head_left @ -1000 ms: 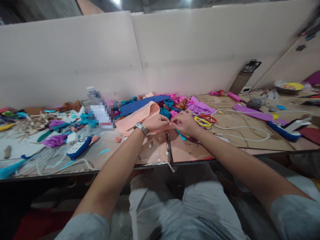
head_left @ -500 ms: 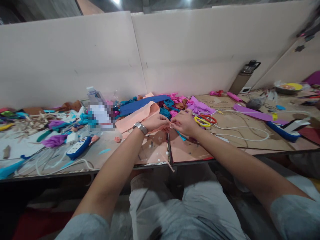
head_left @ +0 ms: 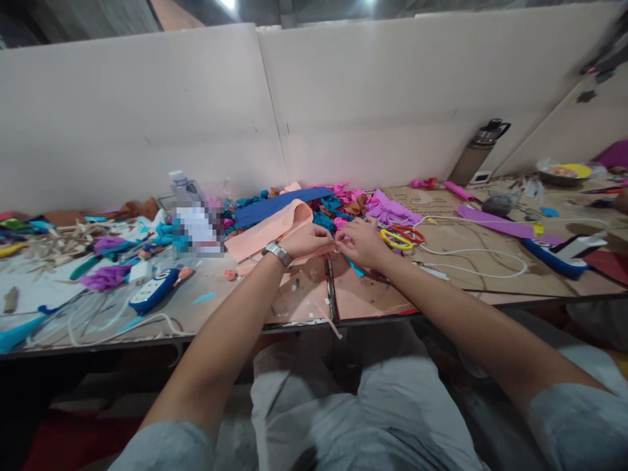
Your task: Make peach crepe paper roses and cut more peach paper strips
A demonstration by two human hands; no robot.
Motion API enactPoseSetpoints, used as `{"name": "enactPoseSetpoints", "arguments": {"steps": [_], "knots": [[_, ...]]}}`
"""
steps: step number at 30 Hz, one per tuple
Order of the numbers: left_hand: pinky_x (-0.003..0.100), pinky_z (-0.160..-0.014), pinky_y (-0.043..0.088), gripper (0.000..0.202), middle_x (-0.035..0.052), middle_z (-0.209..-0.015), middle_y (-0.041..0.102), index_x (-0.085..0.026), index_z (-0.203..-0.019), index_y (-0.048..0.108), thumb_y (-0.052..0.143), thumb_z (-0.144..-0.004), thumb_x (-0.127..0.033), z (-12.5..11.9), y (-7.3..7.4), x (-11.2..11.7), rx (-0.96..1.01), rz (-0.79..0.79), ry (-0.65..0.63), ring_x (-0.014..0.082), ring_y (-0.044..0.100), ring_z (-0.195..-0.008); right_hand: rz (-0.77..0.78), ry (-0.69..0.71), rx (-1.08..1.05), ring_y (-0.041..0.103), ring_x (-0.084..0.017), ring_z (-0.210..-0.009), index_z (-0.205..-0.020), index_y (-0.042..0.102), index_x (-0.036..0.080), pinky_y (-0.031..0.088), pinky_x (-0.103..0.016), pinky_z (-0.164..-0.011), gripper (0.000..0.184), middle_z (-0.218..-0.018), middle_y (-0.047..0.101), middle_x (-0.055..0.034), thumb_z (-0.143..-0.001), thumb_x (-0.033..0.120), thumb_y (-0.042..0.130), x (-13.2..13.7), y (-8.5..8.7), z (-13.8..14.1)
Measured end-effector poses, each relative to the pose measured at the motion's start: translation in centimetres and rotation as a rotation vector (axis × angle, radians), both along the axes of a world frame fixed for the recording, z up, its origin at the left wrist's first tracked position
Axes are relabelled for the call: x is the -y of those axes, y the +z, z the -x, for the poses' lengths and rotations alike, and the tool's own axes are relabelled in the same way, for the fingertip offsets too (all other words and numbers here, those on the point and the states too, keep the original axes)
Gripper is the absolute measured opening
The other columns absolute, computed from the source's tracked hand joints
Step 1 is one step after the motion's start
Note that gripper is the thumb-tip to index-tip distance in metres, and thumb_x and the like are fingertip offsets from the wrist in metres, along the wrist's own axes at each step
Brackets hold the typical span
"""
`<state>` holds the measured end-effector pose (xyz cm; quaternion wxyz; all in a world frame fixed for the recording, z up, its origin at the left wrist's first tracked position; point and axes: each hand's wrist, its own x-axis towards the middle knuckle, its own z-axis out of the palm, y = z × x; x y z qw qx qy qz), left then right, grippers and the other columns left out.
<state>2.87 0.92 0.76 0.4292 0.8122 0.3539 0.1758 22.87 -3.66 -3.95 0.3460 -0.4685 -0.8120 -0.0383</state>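
My left hand (head_left: 309,240), with a metal watch on the wrist, is closed in a pinch on peach crepe-like paper. Opposite it, my right hand (head_left: 362,242) also has its fingertips pinched together, almost touching the left ones. The small bit between the fingertips looks peach too, but is largely hidden. A larger peach sheet (head_left: 267,229) lies folded over in a loop behind and left of my left hand. Just right of my right hand lie scissor handles, one loop yellow (head_left: 396,240) and one red (head_left: 412,234).
Behind the hands are a blue strip (head_left: 284,204) and heaped crumpled scraps (head_left: 338,203). Blue-and-white power strips (head_left: 154,291) with trailing white cables lie on both sides. A clear bottle (head_left: 184,186) stands left; a flask (head_left: 478,154) stands against the white partition (head_left: 392,98).
The fingertips have shifted very slightly, with a small gap opening between the hands. At the far right edge, a dark blurred shape, perhaps a hand, has come into view.
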Motion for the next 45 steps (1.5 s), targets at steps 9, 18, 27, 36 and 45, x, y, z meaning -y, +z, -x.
{"name": "enactPoseSetpoints", "arguments": {"steps": [9,18,27,36,45], "knots": [[0.024,-0.061,0.04,0.023,0.0013,-0.071,0.071,-0.015,-0.079,0.073,0.057,-0.084,-0.031,-0.1,-0.1,0.0,-0.122,-0.382,-0.045,0.0135,0.06,-0.065,0.087,-0.011,-0.08,0.057,-0.025,-0.108,-0.085,0.066,0.021,0.027,-0.042,-0.09,0.01,-0.114,0.071,-0.0068,-0.091,0.025,0.058,-0.5,-0.1,0.0],[0.028,-0.065,0.035,0.023,0.0048,-0.076,0.073,-0.017,-0.083,0.076,0.056,-0.087,-0.027,-0.6,0.1,1.0,-0.184,-0.687,-0.074,0.0159,0.059,-0.068,0.146,0.027,-0.066,0.054,-0.024,-0.108,-0.079,0.06,0.022,0.031,-0.042,-0.093,0.013,-0.108,0.07,-0.0049,-0.09,0.022,0.053,-0.6,-0.1,0.0],[0.027,-0.062,0.035,0.034,0.0055,-0.077,0.073,-0.018,-0.092,0.077,0.051,-0.095,-0.041,0.2,0.1,0.2,-0.238,-0.674,-0.042,0.0165,0.059,-0.067,0.133,-0.037,-0.124,0.055,-0.025,-0.103,-0.083,0.063,0.022,0.032,-0.042,-0.093,0.011,-0.103,0.069,-0.0069,-0.09,0.023,0.055,-0.5,0.3,-0.2],[0.025,-0.06,0.034,0.036,0.0031,-0.07,0.069,-0.016,-0.08,0.073,0.052,-0.093,-0.042,0.4,0.4,0.2,-0.195,-0.546,-0.11,0.0138,0.053,-0.061,0.093,-0.029,-0.119,0.055,-0.026,-0.107,-0.085,0.068,0.022,0.03,-0.043,-0.094,0.009,-0.107,0.071,-0.0073,-0.088,0.025,0.059,-0.2,0.7,-0.3],[0.024,-0.059,0.033,0.047,0.0032,-0.072,0.066,-0.014,-0.083,0.074,0.05,-0.093,-0.054,1.3,0.4,-1.0,-0.216,-0.437,-0.158,0.0135,0.051,-0.065,0.09,-0.017,-0.113,0.056,-0.026,-0.106,-0.088,0.07,0.021,0.03,-0.042,-0.092,0.013,-0.108,0.073,-0.0085,-0.09,0.027,0.059,-0.2,0.8,-0.6]]}}
